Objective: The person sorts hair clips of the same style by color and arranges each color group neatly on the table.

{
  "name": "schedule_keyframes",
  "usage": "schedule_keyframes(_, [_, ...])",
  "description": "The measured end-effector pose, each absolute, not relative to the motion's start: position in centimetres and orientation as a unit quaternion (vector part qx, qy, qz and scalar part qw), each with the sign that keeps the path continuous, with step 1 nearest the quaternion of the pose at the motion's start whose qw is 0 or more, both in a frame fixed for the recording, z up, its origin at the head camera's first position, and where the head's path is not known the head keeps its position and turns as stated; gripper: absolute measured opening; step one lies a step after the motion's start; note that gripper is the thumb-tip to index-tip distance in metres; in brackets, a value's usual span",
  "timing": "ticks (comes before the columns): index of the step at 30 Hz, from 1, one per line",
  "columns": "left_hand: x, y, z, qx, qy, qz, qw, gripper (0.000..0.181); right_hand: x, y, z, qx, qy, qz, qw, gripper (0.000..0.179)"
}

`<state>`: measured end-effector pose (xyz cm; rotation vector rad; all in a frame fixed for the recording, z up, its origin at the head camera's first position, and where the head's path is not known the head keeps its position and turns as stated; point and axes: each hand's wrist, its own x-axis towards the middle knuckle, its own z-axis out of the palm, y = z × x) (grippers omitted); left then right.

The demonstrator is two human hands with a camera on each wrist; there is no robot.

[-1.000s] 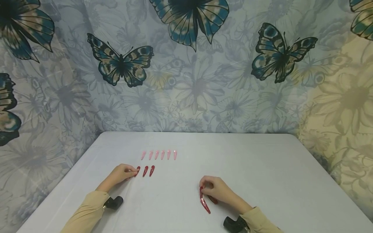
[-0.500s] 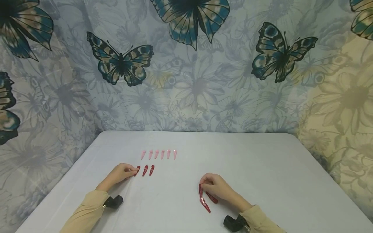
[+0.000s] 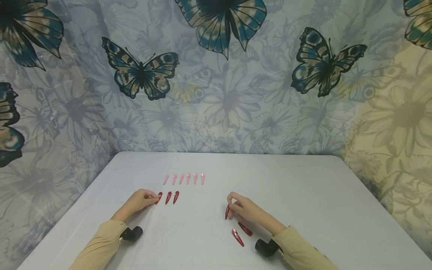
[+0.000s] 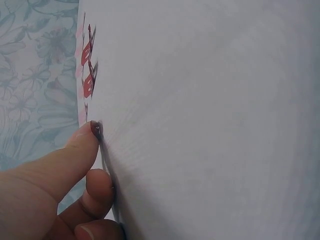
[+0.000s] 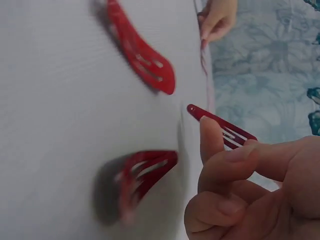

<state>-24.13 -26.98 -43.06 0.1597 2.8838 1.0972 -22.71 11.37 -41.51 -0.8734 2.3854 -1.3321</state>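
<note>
My left hand (image 3: 139,200) pinches the leftmost dark red snap hair clip (image 3: 160,196) of a short row; in the left wrist view the thumb covers most of this clip (image 4: 96,129). Two more red clips (image 3: 168,197) lie to its right. Nearer the middle of the table, my right hand (image 3: 248,209) holds another red hair clip (image 3: 227,212) between thumb and fingertips, narrow end pointing away from the hand in the right wrist view (image 5: 220,122). Below that hand, two loose red clips (image 3: 237,237) lie on the white cloth, apart from each other.
Behind the red row stands a line of several pink hair clips (image 3: 188,179), side by side. White cloth covers the table (image 3: 287,180). A butterfly-patterned curtain (image 3: 233,97) rises at the table's back edge. Black wrist cameras (image 3: 266,248) sit low beside both forearms.
My right hand has lifted one red clip off from beside the two loose ones and moved it away from me and slightly left. The left hand stays at its clip.
</note>
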Motion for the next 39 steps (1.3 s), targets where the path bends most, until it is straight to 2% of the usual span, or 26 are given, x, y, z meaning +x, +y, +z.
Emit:
schedule_keyframes(15, [-24.1,-26.6,-42.6,0.068,0.933,0.352,0.021,0.011,-24.4,7.5,-40.6,-0.295,0.834,-0.45,0.124,0.009])
schedule_keyframes(27, [-23.8,-26.8,-42.9,0.049,0.932,0.357,0.029,0.012,-24.8,4.4,-40.7,-0.237,0.845,-0.475,0.073,0.007])
schedule_keyframes(39, [-23.6,-26.8,-42.8,0.067,0.931,0.358,0.023,0.008,-25.7,1.6,-41.4,-0.21,0.824,-0.519,0.086,0.012])
